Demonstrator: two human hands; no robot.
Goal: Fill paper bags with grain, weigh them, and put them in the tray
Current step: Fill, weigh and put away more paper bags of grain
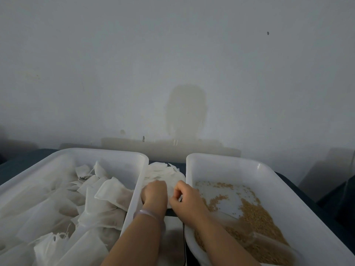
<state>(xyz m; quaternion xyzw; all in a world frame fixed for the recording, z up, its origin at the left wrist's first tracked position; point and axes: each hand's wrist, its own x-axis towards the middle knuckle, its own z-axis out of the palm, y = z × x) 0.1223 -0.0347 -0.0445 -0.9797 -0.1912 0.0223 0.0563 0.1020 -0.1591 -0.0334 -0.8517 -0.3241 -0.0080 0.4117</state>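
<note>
1. Stack of empty bags sits in the gap between the two tubs, toward the desk's far edge. Left hand lies knuckles-up on it, fingertips hidden; can't tell if it presses or grips
2. Right hand is curled, thumb and forefinger pinching the stack's near edge. Risk: thin sheets cling, so two bags may lift as one and go unnoticed
3. If the left hand eases off, the fanned stack could slide down between the tub walls
4. Right forearm crosses the near-left corner of the grain tub. Grain is heaped there beside a clear scoop; a careless pull-back could flick kernels over the rim
5. Tray on the left is already piled with filled bags; drawstrings look loose and could snag a wrist
6. Black cable runs under the wrists; a tug might shift whatever it feeds. Scale not clearly visible
</note>
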